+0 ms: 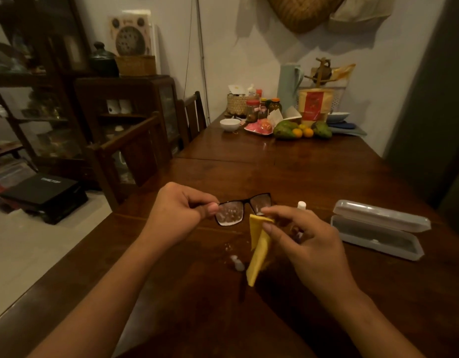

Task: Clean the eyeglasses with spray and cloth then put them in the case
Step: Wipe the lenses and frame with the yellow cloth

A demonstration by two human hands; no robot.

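Eyeglasses (242, 209) hang above the table (313, 171), long axis left-right, pinched at the left end by the left hand (179, 210); right hand (303, 244) pinches the yellow cloth (258, 251) touching the right lens.

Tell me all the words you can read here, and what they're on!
Black box on the floor: white lettering, too blurred to read.
Red and tan pouch at the table's far end: print too small to read.
Poster on the cabinet: markings too blurred to read.
Eyeglasses, yellow cloth, open case: no text shows.
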